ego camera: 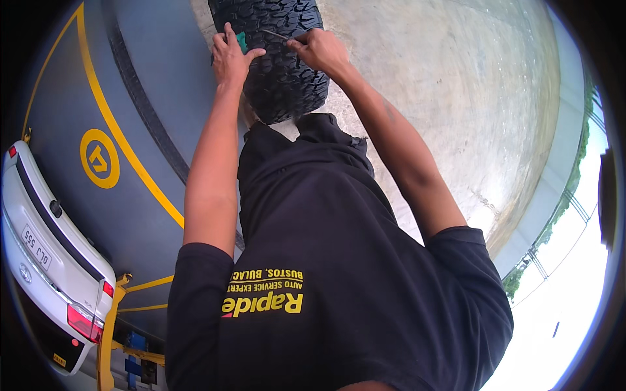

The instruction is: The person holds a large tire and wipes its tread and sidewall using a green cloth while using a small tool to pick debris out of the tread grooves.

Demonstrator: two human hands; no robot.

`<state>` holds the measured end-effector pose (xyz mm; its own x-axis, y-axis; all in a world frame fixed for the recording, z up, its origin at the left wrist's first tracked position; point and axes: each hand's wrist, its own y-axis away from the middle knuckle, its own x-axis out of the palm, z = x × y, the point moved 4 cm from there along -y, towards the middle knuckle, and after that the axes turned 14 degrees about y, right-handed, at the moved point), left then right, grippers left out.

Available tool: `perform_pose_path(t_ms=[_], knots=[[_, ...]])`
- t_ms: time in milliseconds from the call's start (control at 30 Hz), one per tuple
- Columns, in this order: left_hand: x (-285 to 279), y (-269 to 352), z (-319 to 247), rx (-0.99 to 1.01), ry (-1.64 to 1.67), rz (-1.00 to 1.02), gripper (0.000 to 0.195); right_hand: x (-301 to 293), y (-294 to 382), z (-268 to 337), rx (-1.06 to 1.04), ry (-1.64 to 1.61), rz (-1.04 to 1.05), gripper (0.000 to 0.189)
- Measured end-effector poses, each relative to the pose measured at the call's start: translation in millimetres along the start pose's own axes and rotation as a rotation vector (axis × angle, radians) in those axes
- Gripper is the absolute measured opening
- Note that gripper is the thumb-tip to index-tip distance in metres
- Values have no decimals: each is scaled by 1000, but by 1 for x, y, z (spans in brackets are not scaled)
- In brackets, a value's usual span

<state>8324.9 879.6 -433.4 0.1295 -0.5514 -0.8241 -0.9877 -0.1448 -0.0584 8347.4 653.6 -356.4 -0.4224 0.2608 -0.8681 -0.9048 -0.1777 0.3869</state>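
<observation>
A black tire with chunky tread stands upright on the floor, close in front of my legs. My left hand rests on the tire's left part, thumb spread over the tread, with a small green piece by its fingers; whether it grips this piece is unclear. In my right hand, above the right part of the tread, is a thin metal tool, its tip pointing left over the tread. The exact kind of tool cannot be made out.
Bare concrete floor lies to the right, and grey painted floor with yellow lines to the left. A white vehicle stands at the far left beside yellow lift parts. A dark strip crosses the grey floor.
</observation>
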Motion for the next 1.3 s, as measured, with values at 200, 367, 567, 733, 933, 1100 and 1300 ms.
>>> perform_pose_path(t_ms=[200, 367, 567, 733, 933, 1100, 1300], knots=[[-6, -1, 1, -42, -24, 23, 122, -18, -7, 22, -114, 220, -5, 40], [-5, 14, 1, -166, -44, -26, 129, -23, -6, 48, -139, 328, -29, 36], [11, 32, 25, -860, 276, 213, 128, -14, -35, 25, -75, -394, 123, 48], [15, 32, 39, -841, 363, 266, 124, -39, -38, 21, -115, -349, 84, 43], [36, 26, 50, -774, 408, 330, 132, 9, 11, -43, -65, 1, 41, 42], [29, 33, 54, -826, 386, 303, 134, 52, 104, -50, 27, 99, 273, 36], [29, 26, 55, -788, 384, 312, 136, 67, 123, -36, 123, 94, 261, 37]])
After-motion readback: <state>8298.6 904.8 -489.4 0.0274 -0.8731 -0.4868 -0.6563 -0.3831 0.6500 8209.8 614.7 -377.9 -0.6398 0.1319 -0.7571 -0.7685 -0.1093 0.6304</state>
